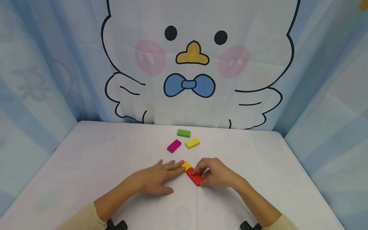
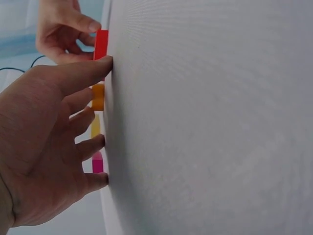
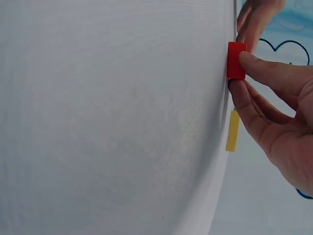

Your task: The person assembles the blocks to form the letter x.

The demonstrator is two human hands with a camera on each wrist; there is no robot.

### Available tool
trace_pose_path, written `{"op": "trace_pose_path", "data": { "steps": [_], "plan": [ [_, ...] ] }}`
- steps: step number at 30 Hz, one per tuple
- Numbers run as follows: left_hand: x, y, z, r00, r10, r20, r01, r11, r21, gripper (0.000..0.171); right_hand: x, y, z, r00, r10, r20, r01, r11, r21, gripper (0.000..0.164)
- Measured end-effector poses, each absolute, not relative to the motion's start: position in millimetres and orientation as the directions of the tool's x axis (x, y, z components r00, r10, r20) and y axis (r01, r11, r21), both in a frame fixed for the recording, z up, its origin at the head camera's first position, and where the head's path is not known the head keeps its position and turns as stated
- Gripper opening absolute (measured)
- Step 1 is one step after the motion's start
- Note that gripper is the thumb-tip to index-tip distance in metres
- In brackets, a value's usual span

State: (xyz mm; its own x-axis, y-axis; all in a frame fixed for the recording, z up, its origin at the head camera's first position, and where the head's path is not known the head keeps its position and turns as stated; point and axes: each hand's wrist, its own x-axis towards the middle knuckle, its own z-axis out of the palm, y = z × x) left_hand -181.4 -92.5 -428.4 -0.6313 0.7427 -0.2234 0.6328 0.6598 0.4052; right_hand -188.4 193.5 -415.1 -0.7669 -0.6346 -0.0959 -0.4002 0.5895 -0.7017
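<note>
On the white table, a red rectangular block (image 1: 194,177) lies end-on to a smaller orange block (image 1: 187,165); in the head view they appear to touch. My right hand (image 1: 218,173) holds the red block, thumb and fingers on either side of it, as the red block (image 3: 236,61) in the right wrist view also shows. Flat and spread, my left hand (image 1: 156,179) rests on the table with its extended fingertips against the orange block. The left wrist view shows the orange block (image 2: 98,97) partly behind those fingers.
Farther back on the table lie a magenta block (image 1: 174,146), a yellow block (image 1: 192,143) and a green block (image 1: 183,133), apart from one another. Behind the table's far edge hangs a blue and white curtain (image 1: 189,108) with a cartoon figure.
</note>
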Motion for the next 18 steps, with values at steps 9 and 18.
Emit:
{"op": "trace_pose_path", "data": {
  "steps": [9,18],
  "plan": [
    [-181.3,-91.6,-425.9,-0.632,0.735,-0.245,0.618,0.669,0.412,0.079,-189.0,190.4,-414.8,-0.773,-0.626,-0.104,-0.398,0.605,-0.69,0.03],
    [-181.6,-91.1,-426.7,-0.629,0.742,-0.233,0.627,0.661,0.411,0.078,-189.3,190.4,-414.5,-0.775,-0.622,-0.113,-0.389,0.61,-0.69,0.031]
  ]
}}
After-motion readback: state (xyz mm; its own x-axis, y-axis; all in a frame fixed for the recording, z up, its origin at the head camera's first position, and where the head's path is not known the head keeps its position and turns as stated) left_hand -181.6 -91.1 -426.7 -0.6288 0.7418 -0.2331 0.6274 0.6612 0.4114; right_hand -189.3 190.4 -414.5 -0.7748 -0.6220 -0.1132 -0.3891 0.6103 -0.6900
